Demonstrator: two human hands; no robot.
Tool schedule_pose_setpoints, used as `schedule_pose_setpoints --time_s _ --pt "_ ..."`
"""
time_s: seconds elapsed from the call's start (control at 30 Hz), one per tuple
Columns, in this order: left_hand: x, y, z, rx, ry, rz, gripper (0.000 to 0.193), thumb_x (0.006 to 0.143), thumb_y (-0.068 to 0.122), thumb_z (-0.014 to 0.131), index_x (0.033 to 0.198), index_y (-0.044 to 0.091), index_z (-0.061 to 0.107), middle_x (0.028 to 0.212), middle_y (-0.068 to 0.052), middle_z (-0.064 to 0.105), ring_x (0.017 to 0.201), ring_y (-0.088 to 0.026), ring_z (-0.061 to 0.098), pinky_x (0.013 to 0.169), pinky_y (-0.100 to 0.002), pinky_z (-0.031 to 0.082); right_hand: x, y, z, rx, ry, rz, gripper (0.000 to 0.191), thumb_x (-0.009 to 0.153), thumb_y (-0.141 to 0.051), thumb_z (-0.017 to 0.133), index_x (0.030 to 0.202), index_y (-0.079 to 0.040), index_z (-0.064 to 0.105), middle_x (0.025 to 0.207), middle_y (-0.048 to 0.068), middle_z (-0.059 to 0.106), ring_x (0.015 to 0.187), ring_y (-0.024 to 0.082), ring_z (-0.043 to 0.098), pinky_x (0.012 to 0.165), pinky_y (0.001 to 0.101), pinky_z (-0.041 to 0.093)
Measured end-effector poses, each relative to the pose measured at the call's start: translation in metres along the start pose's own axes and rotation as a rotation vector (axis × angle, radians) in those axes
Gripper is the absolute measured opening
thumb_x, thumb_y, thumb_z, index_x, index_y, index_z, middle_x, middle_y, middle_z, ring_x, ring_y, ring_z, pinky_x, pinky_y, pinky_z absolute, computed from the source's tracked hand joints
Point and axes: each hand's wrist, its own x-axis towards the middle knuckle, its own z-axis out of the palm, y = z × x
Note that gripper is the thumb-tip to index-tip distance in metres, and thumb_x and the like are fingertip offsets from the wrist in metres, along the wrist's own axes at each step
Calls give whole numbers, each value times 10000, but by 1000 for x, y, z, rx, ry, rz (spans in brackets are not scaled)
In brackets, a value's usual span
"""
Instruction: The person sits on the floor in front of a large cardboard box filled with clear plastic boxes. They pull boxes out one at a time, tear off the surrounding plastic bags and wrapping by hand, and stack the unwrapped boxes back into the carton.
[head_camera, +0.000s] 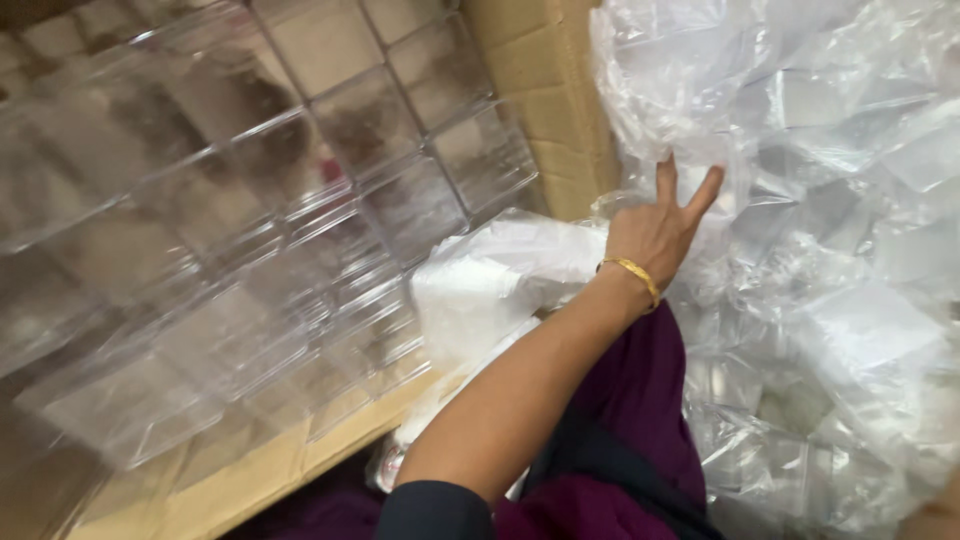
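Note:
My left hand (655, 235), with a gold bangle on the wrist, reaches up and to the right into a large heap of clear plastic bags (830, 220). Two fingers stick up and apart against the film. The other fingers are buried in it and seem to pinch a fold of a clear plastic bag (700, 150). Just left of the wrist lies a white, cloudy plastic bundle (490, 280). My right hand is not in view. A dark sleeve (435, 510) covers my upper arm.
Rows of clear, rigid plastic boxes (250, 230) fill the left side, resting on brown cardboard (250, 480). A cardboard box wall (555, 90) stands between them and the bag heap. Purple cloth (640, 420) lies under my arm.

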Motion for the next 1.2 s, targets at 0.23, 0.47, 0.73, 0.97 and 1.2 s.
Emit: schedule_pose_setpoints --time_s 0.23,0.47,0.73,0.97,1.2 --pt "11 -4 9 -14 -103 -1 770 897 46 546 1563 334 290 1618 -300 296 600 -297 717 482 -392 573 -107 40 -104 153 158 75 804 971 -617 499 1541 -53 449 1461 103 515 1330 254 493 1173 423 395" --pt "10 -3 4 -21 -90 -11 759 902 68 560 1568 311 289 1613 -273 353 629 -316 732 525 -396 580 -106 68 -105 230 138 111 891 961 -675 479 1599 -56 416 1535 104 486 1400 265 471 1229 439 374" --pt "28 -6 12 43 -121 -49 822 908 58 548 1603 344 215 1615 -218 378 714 -291 758 593 -394 600 -23 104 -58 279 -63 106 992 950 -743 456 1666 -60 377 1619 105 452 1479 278 445 1294 458 351" --pt "47 -13 15 164 -104 -74 847 901 87 573 1588 343 149 1554 -209 462 744 -283 760 610 -396 600 21 111 -26 277 -172 121 1070 938 -811 412 1696 -57 367 1698 114 424 1564 298 410 1357 475 316" --pt "71 -23 -3 139 -354 -114 998 913 135 629 1671 257 -9 998 -81 784 828 -265 754 697 -407 566 41 122 -1 287 -127 222 1073 901 -844 369 1665 -91 373 1674 93 423 1529 307 401 1308 470 311"
